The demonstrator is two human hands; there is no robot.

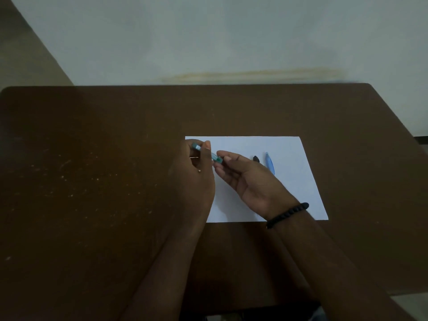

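Filling most of the view is a dark brown table [92, 181], its top flecked with pale specks on the left side, and behind its far edge rises a pale greenish wall [231, 38] with a faint yellowish streak just above the table line. Right of the middle of the table lies a white sheet of paper [301, 195], flat, with its long sides running left to right. Both forearms come in from the bottom edge and meet over the left part of the sheet. The left hand [194, 174] is seen from the back, its fingers curled round the far end of a teal pen barrel [216, 158], with the thumb laid across the top. The right hand [247, 181] is turned palm up; its thumb and forefinger pinch the other end of the same barrel, while the remaining fingers lie loosely bent beneath. The barrel is held above the sheet's left edge, slanting from upper left down to lower right between the two hands, and is partly see-through. A black beaded bracelet [287, 214] sits round the right wrist. On the paper just beyond the right hand lies a light blue pen part [269, 165], tapered at its far end, and just left of it a small black piece [256, 159], partly hidden by the fingers. A thin pale sliver [194, 157] shows at the left hand's fingers, too small to identify.
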